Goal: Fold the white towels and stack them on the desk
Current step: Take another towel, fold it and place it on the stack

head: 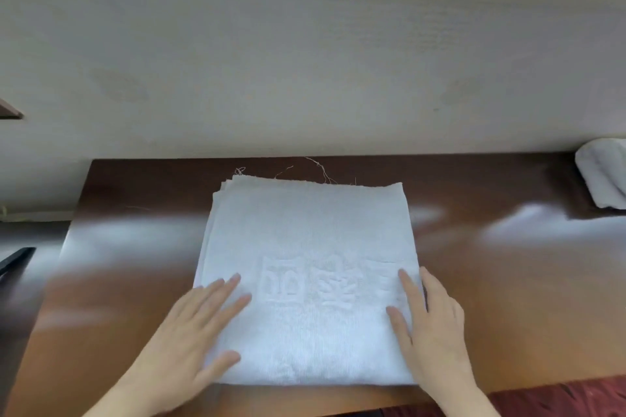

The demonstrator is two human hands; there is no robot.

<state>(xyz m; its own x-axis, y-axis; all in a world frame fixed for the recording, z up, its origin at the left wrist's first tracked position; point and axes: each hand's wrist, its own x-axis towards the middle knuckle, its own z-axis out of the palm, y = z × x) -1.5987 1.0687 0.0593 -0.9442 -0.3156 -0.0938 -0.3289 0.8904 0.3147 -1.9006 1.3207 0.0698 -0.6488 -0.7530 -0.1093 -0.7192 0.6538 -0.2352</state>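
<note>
A folded white towel [305, 234] with an embossed pattern lies flat in several layers on the glossy brown desk [491, 264], loose threads trailing from its far edge. My left hand [193, 332] lies flat with fingers spread on the towel's near left part. Along the towel's right edge my right hand [430, 325] rests, its fingers straight. Neither hand grips the cloth. Another white towel [603, 173], bunched up, sits at the desk's far right edge, partly cut off by the frame.
A pale wall [305, 61] rises directly behind the desk. A dark object [15, 259] pokes in at the left edge, off the desk. Dark red fabric [559, 399] shows below the desk's near right edge.
</note>
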